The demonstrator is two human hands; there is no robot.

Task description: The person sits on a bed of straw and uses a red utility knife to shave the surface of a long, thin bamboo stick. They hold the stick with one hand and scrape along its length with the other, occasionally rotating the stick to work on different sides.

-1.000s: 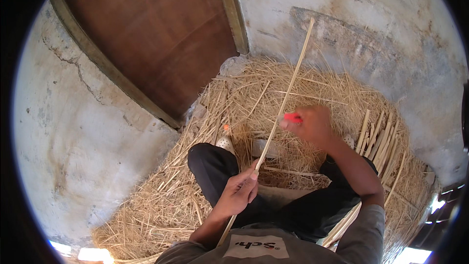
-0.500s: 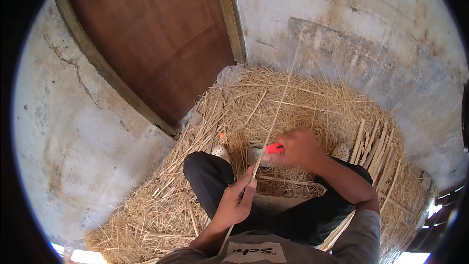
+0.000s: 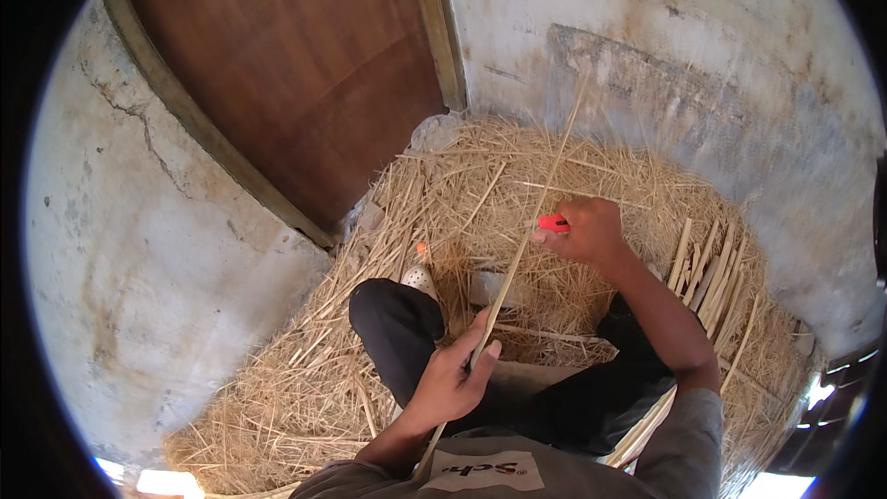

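A long, thin strip of what looks like split bamboo [image 3: 515, 268] slants from my lap up and to the right, its far end near the wall. My left hand [image 3: 451, 386] is closed around its lower part, thumb on top. In my right hand [image 3: 596, 233] is a red-handled knife [image 3: 553, 223], gripped with the fingers wrapped round it. Its short blade points left and meets the strip about midway up; the exact contact is too small to make out.
Pale shavings and straw-like strips [image 3: 305, 407] cover the floor around my crossed legs. Split sticks [image 3: 716, 273] lie in a bundle at my right. A grey block [image 3: 494, 288] sits ahead, and a small orange thing [image 3: 421, 248] lies ahead left. A brown door [image 3: 305, 83] and stained walls [image 3: 665, 46] stand beyond.
My right hand with the knife has moved up and away along the strip, farther from my left hand. The strip's far end has shifted slightly right. My left hand keeps its grip.
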